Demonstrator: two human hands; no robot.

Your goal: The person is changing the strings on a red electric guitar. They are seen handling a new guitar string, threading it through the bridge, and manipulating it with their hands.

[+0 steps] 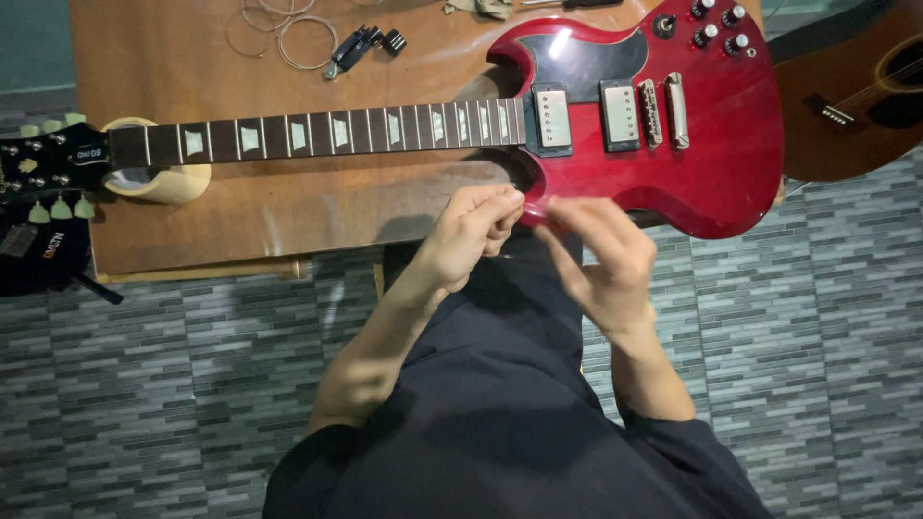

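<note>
Red electric guitar [673, 163] lies stringless across wooden table [192, 58], neck on a support [159, 181]. Left hand [469, 235] and right hand [601, 259] meet just below the body edge, fingertips pressed together, pinching something too thin to identify. Coiled strings [288, 34] lie above the neck.

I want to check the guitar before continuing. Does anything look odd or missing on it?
Yes. The red electric guitar has no strings along its fretboard, and loose coiled strings lie on the wooden table. No damage shows.
</note>
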